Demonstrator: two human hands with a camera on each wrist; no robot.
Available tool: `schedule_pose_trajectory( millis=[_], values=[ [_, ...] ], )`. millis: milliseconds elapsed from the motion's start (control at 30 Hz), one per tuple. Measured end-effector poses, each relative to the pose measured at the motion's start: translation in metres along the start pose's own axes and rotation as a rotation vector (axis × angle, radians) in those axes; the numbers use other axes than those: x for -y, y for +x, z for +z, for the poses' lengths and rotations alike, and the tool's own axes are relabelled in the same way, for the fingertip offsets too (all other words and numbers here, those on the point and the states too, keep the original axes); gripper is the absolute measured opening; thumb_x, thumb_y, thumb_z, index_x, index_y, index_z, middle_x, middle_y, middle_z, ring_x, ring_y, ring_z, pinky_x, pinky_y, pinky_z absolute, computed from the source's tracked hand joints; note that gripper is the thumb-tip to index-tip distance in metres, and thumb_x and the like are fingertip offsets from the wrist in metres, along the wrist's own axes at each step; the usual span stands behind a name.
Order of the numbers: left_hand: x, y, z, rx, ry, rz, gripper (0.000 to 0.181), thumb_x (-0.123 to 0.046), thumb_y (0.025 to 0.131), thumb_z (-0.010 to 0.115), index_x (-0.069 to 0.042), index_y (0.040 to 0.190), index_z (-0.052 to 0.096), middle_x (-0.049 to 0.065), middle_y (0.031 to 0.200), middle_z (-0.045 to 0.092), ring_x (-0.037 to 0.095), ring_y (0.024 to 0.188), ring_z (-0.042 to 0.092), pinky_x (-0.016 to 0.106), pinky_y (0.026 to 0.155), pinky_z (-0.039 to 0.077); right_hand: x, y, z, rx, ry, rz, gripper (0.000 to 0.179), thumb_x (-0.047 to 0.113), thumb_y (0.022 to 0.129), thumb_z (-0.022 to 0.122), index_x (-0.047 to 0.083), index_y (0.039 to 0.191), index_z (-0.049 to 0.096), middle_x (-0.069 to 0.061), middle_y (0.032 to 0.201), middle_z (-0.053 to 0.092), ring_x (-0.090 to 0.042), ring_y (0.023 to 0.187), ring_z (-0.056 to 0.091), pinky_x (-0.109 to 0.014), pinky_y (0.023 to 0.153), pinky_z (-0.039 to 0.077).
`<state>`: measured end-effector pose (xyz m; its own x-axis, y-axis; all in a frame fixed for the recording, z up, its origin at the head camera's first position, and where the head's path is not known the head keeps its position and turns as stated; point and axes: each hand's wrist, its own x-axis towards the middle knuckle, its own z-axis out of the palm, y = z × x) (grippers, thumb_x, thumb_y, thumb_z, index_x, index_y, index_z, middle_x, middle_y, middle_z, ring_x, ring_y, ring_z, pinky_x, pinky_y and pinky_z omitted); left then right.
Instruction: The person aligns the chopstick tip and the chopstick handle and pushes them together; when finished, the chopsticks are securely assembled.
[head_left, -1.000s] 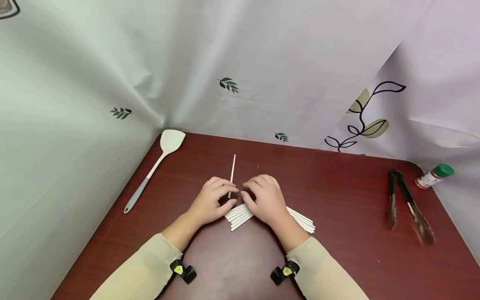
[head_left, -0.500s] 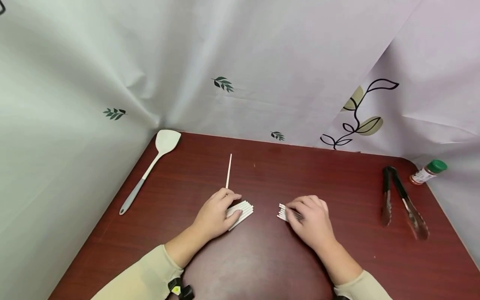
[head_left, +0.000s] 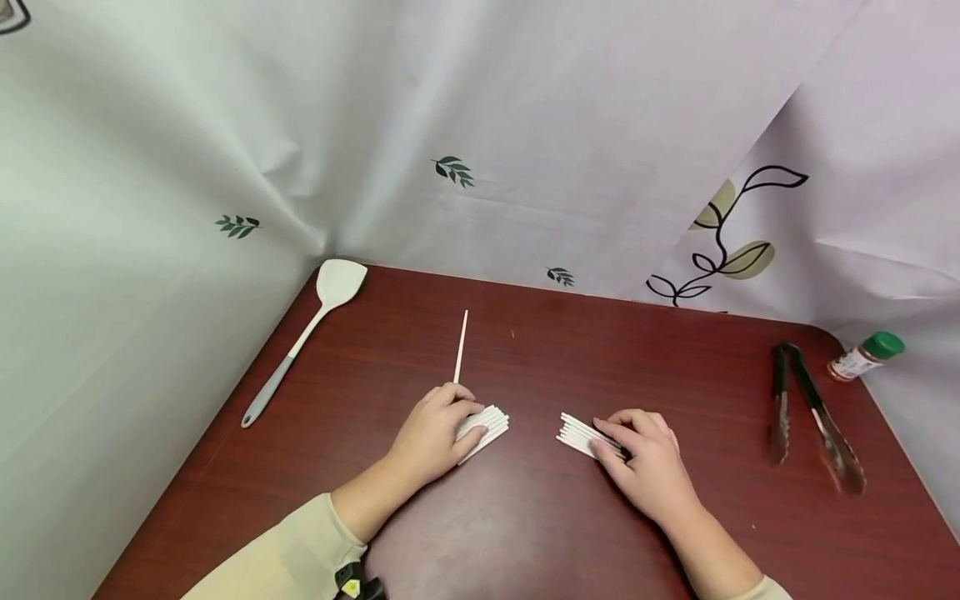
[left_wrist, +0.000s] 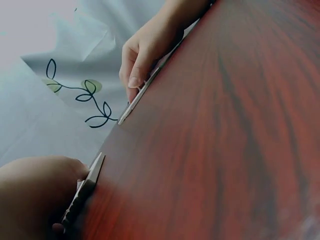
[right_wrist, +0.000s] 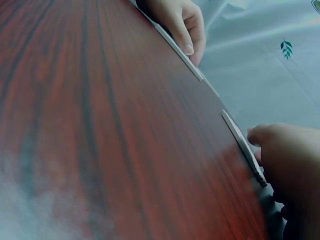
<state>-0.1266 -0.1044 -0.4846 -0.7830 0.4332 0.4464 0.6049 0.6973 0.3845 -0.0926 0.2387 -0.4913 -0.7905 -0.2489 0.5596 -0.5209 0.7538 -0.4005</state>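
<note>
My left hand (head_left: 431,437) holds a row of thin white sticks (head_left: 492,419) flat on the table, thumb on the near side and fingers on the far side. To the right, my right hand (head_left: 648,462) grips a second row of white sticks (head_left: 576,434), also low against the tabletop. The free ends of the two rows face each other across a gap. A single white stick (head_left: 462,343) lies beyond the left hand, its near end hidden by the fingers. Both rows appear edge-on in the left wrist view, under the left thumb (left_wrist: 75,167) and the right hand (left_wrist: 147,55).
A white spatula (head_left: 303,337) with a grey handle lies along the left edge of the dark red table (head_left: 585,350). Black-handled metal tongs (head_left: 817,408) lie at the right, beside a green-capped bottle (head_left: 862,358). Pale patterned cloth (head_left: 525,167) rises behind.
My hands were close together a second ago; the right hand has moved right and toward me, uncovering its sticks' ends. The left hand has lowered slightly onto its row. The single stick stays put.
</note>
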Motion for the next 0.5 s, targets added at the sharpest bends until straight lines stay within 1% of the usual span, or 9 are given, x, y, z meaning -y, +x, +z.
schedule_pose_trajectory(
  millis=[133, 200, 267, 333, 433, 500],
  values=[
    [0.0012, -0.0003, 0.0014, -0.018, -0.012, -0.013, 0.03, -0.025, 0.086, 0.086, -0.009, 0.111, 0.083, 0.004, 0.116, 0.07, 0.026, 0.099, 0.064, 0.042, 0.093, 0.051, 0.0001, 0.0002, 0.0005, -0.003, -0.022, -0.02, 0.029, 0.015, 0.079, 0.09, 0.014, 0.107, 0.086, 0.001, 0.104, 0.069, -0.028, 0.097, 0.06, -0.053, 0.077, 0.043],
    [0.0024, 0.0001, 0.0022, -0.026, -0.027, -0.02, 0.029, -0.022, 0.086, 0.085, -0.009, 0.111, 0.084, 0.004, 0.116, 0.071, 0.026, 0.099, 0.064, 0.041, 0.093, 0.051, -0.0002, 0.0007, 0.0008, -0.015, -0.026, -0.029, 0.025, 0.013, 0.078, 0.09, 0.015, 0.103, 0.087, 0.0, 0.103, 0.07, -0.028, 0.096, 0.061, -0.053, 0.077, 0.044],
    [0.0033, 0.0007, 0.0027, -0.028, -0.043, -0.026, 0.026, -0.02, 0.087, 0.085, -0.009, 0.11, 0.084, 0.003, 0.115, 0.071, 0.026, 0.099, 0.064, 0.041, 0.093, 0.05, 0.0001, 0.0013, 0.001, -0.017, -0.007, -0.014, 0.023, 0.01, 0.079, 0.091, 0.015, 0.101, 0.087, 0.0, 0.101, 0.07, -0.028, 0.095, 0.061, -0.05, 0.078, 0.045],
    [0.0038, 0.0012, 0.0035, -0.025, -0.057, -0.036, 0.025, -0.018, 0.087, 0.084, -0.009, 0.111, 0.084, 0.002, 0.114, 0.072, 0.025, 0.099, 0.064, 0.041, 0.093, 0.05, 0.001, 0.0012, 0.0009, -0.011, 0.026, 0.024, 0.022, 0.008, 0.078, 0.091, 0.014, 0.099, 0.087, -0.001, 0.101, 0.071, -0.028, 0.096, 0.06, -0.046, 0.081, 0.043],
    [0.0039, 0.0012, 0.0046, -0.018, -0.076, -0.058, 0.024, -0.017, 0.087, 0.085, -0.01, 0.11, 0.084, 0.0, 0.112, 0.073, 0.023, 0.099, 0.064, 0.04, 0.092, 0.05, 0.0038, 0.0008, 0.0002, 0.01, 0.079, 0.118, 0.02, 0.006, 0.079, 0.092, 0.014, 0.096, 0.087, -0.001, 0.102, 0.071, -0.027, 0.098, 0.058, -0.039, 0.085, 0.039],
    [0.0037, 0.0009, 0.0054, -0.02, -0.086, -0.072, 0.023, -0.016, 0.086, 0.086, -0.01, 0.109, 0.084, -0.001, 0.111, 0.074, 0.022, 0.098, 0.064, 0.04, 0.091, 0.051, 0.0058, 0.0003, -0.0005, 0.026, 0.1, 0.176, 0.018, 0.006, 0.079, 0.092, 0.015, 0.095, 0.086, 0.001, 0.102, 0.07, -0.026, 0.1, 0.057, -0.036, 0.085, 0.036]
  ],
)
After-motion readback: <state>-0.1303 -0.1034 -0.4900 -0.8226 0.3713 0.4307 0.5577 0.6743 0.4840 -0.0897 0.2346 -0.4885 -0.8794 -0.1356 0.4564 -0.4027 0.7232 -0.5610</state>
